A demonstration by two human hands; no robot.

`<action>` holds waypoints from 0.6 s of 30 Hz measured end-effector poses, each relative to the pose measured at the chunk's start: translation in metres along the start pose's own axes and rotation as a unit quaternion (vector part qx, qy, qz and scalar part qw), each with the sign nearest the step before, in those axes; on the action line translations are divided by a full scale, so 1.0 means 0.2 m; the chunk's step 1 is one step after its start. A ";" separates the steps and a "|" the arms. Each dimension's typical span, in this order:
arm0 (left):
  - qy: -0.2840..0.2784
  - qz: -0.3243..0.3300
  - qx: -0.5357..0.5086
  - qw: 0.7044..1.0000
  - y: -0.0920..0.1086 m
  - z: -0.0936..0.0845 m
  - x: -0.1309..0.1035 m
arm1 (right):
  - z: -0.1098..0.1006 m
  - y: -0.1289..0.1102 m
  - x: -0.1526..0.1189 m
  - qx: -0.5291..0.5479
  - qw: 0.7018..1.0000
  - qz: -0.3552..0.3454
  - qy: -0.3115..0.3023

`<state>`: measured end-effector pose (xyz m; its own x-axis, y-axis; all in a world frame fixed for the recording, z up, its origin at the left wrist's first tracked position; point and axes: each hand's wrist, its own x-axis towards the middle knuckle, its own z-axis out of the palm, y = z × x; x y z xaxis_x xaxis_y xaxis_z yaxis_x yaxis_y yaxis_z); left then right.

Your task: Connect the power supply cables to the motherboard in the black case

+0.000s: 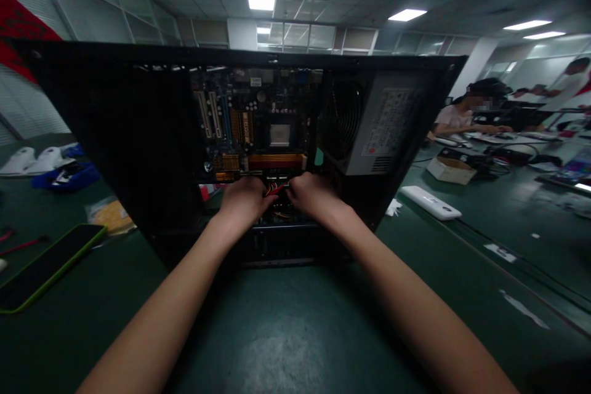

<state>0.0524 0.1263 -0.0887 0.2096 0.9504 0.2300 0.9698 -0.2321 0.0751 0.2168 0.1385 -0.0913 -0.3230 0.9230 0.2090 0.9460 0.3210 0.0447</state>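
Observation:
An opened black computer case (pixel 115 135) stands on the bench, its inside facing me. A motherboard (pixel 258 95) is mounted within, and a grey power supply (pixel 383 126) sits at its upper right. Both my hands reach in below the memory slots (pixel 276 162). My left hand (pixel 247 198) is closed on thin red and yellow cables (pixel 274 189). Close beside it, my right hand (pixel 314 191) is closed with fingertips at the same cables' other end; what it grips is hidden behind the fingers.
A green-edged phone (pixel 50 268) lies at the left, near a yellow item in a plastic bag (pixel 111 215) and a blue holder (pixel 67 175). To the right are a white power strip (pixel 431 203) and an open cardboard box (pixel 450 170). Another person (pixel 466 114) sits farther right.

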 end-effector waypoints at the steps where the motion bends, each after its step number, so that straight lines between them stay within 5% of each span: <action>1: -0.009 0.006 -0.017 1.000 0.00 0.00 0.00 | 0.00 0.00 0.00 0.001 1.000 0.001 0.000; 10: 0.002 0.047 -0.046 0.998 -0.04 0.01 0.03 | 0.01 0.00 0.00 0.000 0.999 0.034 0.024; 14: -0.040 0.097 -0.070 0.992 -0.02 0.00 0.02 | 0.00 0.00 0.00 0.004 0.999 0.033 0.027; 18: -0.028 0.066 -0.091 0.993 -0.01 -0.01 0.01 | 0.01 0.00 0.01 0.016 0.998 0.045 0.032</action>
<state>0.0513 0.1290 -0.0871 0.3451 0.9179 0.1960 0.8957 -0.3845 0.2235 0.2170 0.1403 -0.0931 -0.2342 0.9329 0.2737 0.9693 0.2457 -0.0081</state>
